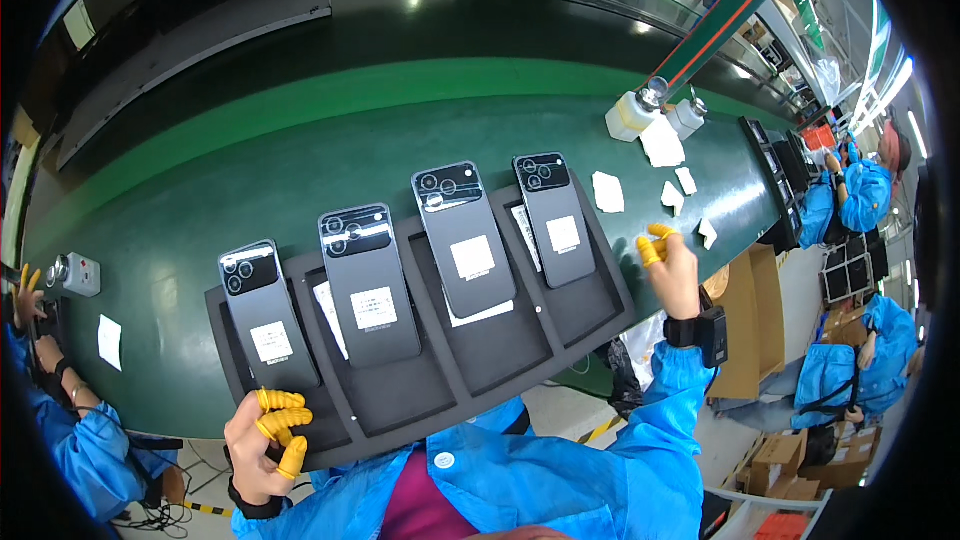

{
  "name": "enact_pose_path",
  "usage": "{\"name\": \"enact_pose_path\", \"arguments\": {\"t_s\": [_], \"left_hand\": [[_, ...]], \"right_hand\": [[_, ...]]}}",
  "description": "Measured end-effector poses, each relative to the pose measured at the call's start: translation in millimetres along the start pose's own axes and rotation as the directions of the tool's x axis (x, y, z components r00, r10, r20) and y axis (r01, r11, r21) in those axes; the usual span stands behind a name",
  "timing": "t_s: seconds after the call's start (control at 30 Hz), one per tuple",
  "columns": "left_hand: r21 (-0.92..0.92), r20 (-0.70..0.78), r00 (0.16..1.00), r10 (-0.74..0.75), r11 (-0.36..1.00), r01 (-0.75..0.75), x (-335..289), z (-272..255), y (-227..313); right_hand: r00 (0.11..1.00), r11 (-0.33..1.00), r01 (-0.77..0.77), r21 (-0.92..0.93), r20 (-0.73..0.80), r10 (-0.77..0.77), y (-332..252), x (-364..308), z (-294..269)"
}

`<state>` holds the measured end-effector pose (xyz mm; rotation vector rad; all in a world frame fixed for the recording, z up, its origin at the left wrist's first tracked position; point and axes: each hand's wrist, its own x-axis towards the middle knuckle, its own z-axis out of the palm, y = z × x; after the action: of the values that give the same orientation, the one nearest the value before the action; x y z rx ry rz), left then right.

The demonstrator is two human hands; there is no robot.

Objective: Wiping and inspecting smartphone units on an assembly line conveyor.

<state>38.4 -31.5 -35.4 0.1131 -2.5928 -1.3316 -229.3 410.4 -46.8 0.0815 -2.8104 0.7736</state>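
Yellow finger cots cover fingertips on both my hands. My left hand [268,443] is at the near left corner of a black compartment tray [460,402], fingers bent and apart over its edge, close to the lower end of the leftmost phone [265,312]. Three more dark grey phones lie back up in the tray: one phone [398,272], a second [488,283] and the rightmost [574,262]. Each has a camera block and a white label, and reaches past the tray's far edge. My right hand [674,275] hovers beyond the tray's right side, fingers slightly bent and apart, nothing visible in them.
White pieces of wipe [607,192] lie on the green table [160,240], beside pump bottles [632,115]. Another bottle [80,275] and a paper slip [110,342] are at left. A co-worker's hand [48,350] is far left. Cardboard [752,325] stands right of my arm.
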Motion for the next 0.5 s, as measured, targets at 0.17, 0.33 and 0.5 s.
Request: {"name": "enact_pose_path", "arguments": {"t_s": [0.17,0.33,0.5], "left_hand": [[0.006,-0.012,0.994,0.108,0.994,-0.108,-4.1,-1.7,-9.1],[0.092,-0.083,0.991,0.109,0.991,-0.102,-5.9,-14.1,-16.0],[0.091,-0.116,0.993,0.034,0.996,-0.024,-12.5,-52.0,-38.0]], "right_hand": [[0.998,0.994,0.06,0.086,0.011,-0.061,-31.6,-23.6,15.2],[0.994,0.998,0.055,-0.007,0.094,-0.054,-57.6,-31.2,13.1],[0.954,0.991,-0.014,0.131,0.299,-0.026,-84.6,-53.4,11.4]]}}
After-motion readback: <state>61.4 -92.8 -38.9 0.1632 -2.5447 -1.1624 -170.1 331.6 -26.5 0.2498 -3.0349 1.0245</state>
